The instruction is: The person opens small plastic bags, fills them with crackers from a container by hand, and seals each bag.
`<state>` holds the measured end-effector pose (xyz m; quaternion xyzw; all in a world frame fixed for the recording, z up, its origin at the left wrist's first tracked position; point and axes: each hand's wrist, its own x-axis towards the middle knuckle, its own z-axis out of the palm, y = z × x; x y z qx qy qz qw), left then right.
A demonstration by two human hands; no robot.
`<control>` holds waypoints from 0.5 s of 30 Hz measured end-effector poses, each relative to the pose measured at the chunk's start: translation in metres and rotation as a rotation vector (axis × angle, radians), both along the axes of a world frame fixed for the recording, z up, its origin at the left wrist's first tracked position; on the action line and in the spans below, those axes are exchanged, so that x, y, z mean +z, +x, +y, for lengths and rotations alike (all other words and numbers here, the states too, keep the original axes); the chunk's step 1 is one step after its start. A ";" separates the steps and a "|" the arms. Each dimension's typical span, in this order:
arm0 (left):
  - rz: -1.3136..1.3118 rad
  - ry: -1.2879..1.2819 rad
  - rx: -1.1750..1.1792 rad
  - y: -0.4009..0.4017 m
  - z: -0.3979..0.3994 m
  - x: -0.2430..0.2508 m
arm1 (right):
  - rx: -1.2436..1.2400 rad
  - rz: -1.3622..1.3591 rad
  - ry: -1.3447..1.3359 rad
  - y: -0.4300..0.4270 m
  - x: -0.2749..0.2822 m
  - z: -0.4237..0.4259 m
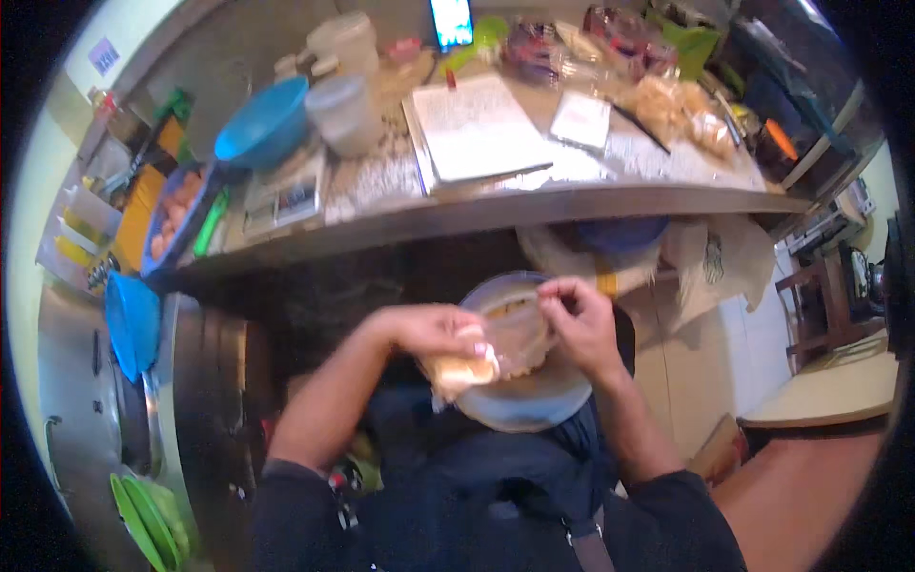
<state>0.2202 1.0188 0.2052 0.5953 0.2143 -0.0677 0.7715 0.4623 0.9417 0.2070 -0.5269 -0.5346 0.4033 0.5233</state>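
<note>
My left hand (437, 330) grips a pale, bread-like piece (465, 372) that looks partly wrapped in clear plastic. A sheet or bag of clear plastic (525, 332) stretches from it towards my right hand (585, 325), whose thumb and fingers pinch the far edge. Both hands are above a wide round bowl (532, 418), which rests at my lap. Something brownish lies inside the bowl, partly hidden by the plastic and blurred.
Above the bowl runs the edge of a worktop (500, 204). On it are an open notebook (479, 129), a blue basin (264, 121), a lidded plastic tub (343, 114), bagged bread-like items (679, 114) and a lit phone screen (452, 25). A basket of eggs (175, 214) stands left.
</note>
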 end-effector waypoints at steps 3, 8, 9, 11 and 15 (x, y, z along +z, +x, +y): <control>-0.048 -0.187 0.104 -0.001 0.009 0.004 | -0.025 0.189 -0.057 0.000 0.008 0.001; 0.111 -0.207 0.160 -0.007 0.012 0.002 | -0.140 -0.463 0.399 0.006 0.019 -0.004; 0.108 -0.207 0.162 -0.003 0.011 0.008 | -0.138 -0.465 0.400 0.003 0.036 -0.009; 0.255 -0.147 0.199 0.002 0.004 0.022 | 0.074 -0.787 0.647 -0.012 0.055 -0.017; 0.260 0.137 0.110 0.005 0.006 0.030 | 0.295 -1.109 0.680 -0.027 0.038 -0.020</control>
